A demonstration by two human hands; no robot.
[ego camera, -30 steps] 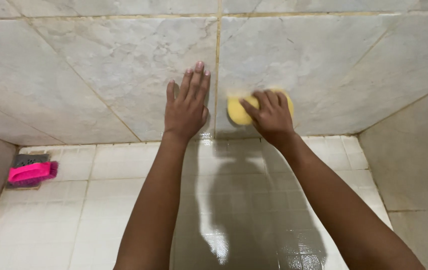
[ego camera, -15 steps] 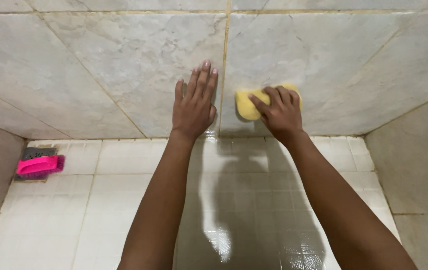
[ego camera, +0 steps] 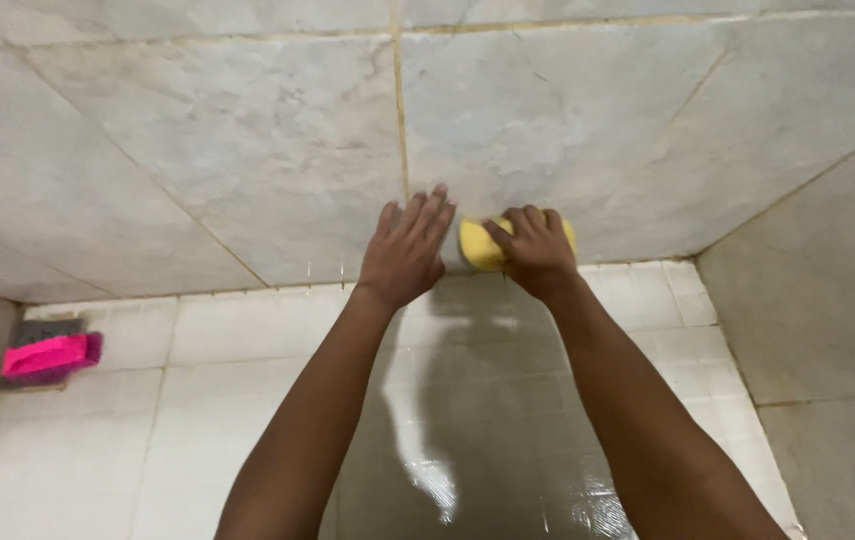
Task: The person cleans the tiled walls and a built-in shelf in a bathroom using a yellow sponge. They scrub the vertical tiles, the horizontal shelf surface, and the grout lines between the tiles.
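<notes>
Pressing yellow sponge (ego camera: 477,245) under right hand (ego camera: 539,250) fingers, left hand (ego camera: 405,252) flat on wall (ego camera: 247,150), pink brush (ego camera: 45,356) aside.

Even, moderately bright light, source overhead and behind the camera. The person's shadow falls on the wet floor (ego camera: 247,420) from centre to 6 o'clock, with glare streaks near 6. Wall tiles (ego camera: 247,150) evenly lit, no hotspots. Focus sharp; grout lines bow slightly at the edges.

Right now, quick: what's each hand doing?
Left hand: open, fingers spread, flat against the grey marbled wall tile, holding nothing.
Right hand: closed on the yellow oval sponge, pressed to the wall.
</notes>
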